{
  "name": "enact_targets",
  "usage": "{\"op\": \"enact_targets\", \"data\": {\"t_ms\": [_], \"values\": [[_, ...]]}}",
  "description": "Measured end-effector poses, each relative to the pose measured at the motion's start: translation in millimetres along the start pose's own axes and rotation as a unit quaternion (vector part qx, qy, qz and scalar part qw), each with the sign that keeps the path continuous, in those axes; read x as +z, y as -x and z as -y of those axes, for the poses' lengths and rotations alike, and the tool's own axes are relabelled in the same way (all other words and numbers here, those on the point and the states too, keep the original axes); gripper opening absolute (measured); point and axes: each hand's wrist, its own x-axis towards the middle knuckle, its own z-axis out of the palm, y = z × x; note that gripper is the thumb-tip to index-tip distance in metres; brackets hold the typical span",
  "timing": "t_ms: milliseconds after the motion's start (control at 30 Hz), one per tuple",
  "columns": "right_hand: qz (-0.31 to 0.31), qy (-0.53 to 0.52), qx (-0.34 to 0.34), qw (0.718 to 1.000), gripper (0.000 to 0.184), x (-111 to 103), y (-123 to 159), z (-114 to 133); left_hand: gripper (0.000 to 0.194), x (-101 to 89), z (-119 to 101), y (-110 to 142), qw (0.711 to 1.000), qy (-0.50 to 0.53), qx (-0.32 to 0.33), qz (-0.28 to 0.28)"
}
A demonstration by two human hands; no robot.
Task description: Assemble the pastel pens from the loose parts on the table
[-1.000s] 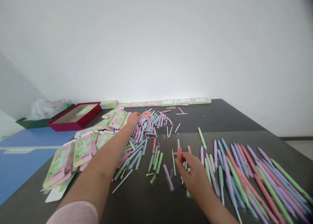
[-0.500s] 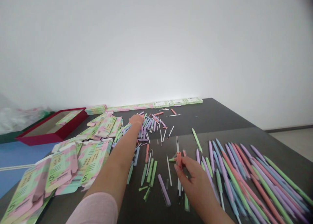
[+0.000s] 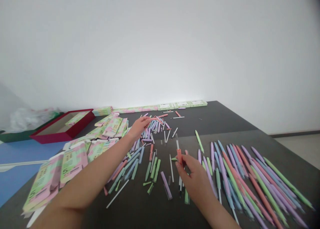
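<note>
My left hand (image 3: 140, 125) is closed on one end of a coral pen barrel (image 3: 154, 118), just above a heap of mixed pen parts (image 3: 147, 133) in green, blue, purple and coral. Upright in the pinched fingers of my right hand (image 3: 193, 174) is a coral pen section (image 3: 179, 155) with a clear refill (image 3: 177, 140) standing out of its top. Between the hands lie a purple pen cap (image 3: 166, 185), several green caps (image 3: 157, 170) and a white refill (image 3: 171, 168). Beneath the right hand, more refills are partly hidden.
Many long pens (image 3: 260, 182) lie in a row on the right. Flattened pink and green cartons (image 3: 75, 160) cover the left side, near a red box lid (image 3: 63, 125). Small boxes (image 3: 182, 104) line the table's back edge against the white wall.
My left hand reached into the heap and has come back slightly toward me with a coral barrel in its fingers. The right hand keeps its hold on the coral section. The view shifted sideways.
</note>
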Motion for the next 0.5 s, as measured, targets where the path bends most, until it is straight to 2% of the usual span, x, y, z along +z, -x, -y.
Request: {"op": "enact_targets", "data": {"t_ms": [33,100,133,200,333,500], "values": [[0.0,-0.001,-0.009,1.0,0.014,1,0,0,0.032,-5.2,-5,20,0.999,0.033,0.005,0.032],[0.003,-0.001,-0.028,1.0,0.013,4,2,1,0.028,-16.7,-15,59,0.967,0.218,-0.013,0.129],[0.007,-0.001,-0.036,0.999,0.013,5,3,2,0.024,-22.6,-19,77,0.946,0.284,-0.03,0.152],[0.021,-0.004,-0.05,0.999,0.013,8,6,5,0.017,-34.1,-26,108,0.918,0.36,-0.06,0.158],[0.049,-0.016,-0.093,0.994,0.012,12,12,10,0.013,-53.0,-30,146,0.91,0.379,-0.103,0.135],[0.07,-0.014,-0.134,0.988,0.012,17,16,13,0.016,-65.5,-25,164,0.918,0.357,-0.108,0.135]]}}
